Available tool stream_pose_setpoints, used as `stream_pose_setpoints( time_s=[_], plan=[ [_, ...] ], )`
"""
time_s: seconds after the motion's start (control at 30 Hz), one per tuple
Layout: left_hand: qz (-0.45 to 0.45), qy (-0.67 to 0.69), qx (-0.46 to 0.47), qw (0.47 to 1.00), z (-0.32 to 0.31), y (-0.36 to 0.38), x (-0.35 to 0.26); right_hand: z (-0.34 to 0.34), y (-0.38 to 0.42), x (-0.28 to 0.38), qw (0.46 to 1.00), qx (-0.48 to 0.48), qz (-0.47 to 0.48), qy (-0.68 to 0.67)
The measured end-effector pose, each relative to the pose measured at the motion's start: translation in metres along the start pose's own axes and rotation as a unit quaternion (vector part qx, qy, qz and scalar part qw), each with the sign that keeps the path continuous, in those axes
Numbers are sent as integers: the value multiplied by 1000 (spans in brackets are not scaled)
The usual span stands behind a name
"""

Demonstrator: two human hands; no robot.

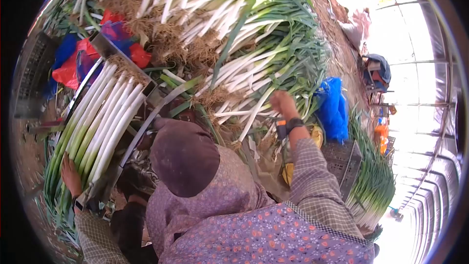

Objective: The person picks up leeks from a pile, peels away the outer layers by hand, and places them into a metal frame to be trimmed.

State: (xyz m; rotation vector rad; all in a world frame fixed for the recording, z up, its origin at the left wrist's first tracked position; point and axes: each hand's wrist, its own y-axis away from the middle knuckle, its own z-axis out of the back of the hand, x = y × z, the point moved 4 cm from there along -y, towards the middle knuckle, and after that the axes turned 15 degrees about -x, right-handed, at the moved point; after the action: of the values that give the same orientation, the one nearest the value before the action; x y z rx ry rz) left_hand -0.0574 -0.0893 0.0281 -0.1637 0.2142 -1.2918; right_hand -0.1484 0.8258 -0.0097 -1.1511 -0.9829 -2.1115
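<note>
My right hand (282, 101), with a dark watch on its wrist and a checked sleeve, reaches up into a big pile of leeks (244, 34) and closes on a white leek stalk (254, 115). My left hand (71, 173) grips the green end of a bundle of trimmed leeks (105, 122) lying side by side in a metal trough (141, 129). Between my arms, close in front, is a person with a brown head covering (183, 156) and purple patterned clothes.
A blue plastic bag (334, 107) and a black crate (342, 161) sit right of my arm, with another leek bundle (373, 181) beyond. Red and blue bags (83, 58) lie at the left. A seated person (376, 71) is far right under the greenhouse frame.
</note>
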Motion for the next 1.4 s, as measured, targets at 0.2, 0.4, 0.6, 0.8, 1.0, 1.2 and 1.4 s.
stream_pose_setpoints(
  time_s=[0.2,0.4,0.6,0.8,1.0,1.2,1.4],
  plan=[
    [-41,19,23,999,5,-1,9,-46,33,-177,879,48,125,458],
    [-35,47,40,997,14,-8,1,-94,73,-139,947,-187,-252,65],
    [-26,61,37,997,12,-7,1,-124,72,-121,909,-192,-359,-89],
    [-21,87,39,995,20,-9,-10,-124,53,-94,934,-153,-322,-15],
    [-37,79,15,996,10,-9,-2,-35,124,-22,879,-5,-339,-334],
    [-159,-49,47,985,-16,-14,16,-10,177,57,615,139,-433,-644],
    [-107,-73,-18,991,-10,-7,-9,-61,236,276,506,306,-310,-744]
  ],
)
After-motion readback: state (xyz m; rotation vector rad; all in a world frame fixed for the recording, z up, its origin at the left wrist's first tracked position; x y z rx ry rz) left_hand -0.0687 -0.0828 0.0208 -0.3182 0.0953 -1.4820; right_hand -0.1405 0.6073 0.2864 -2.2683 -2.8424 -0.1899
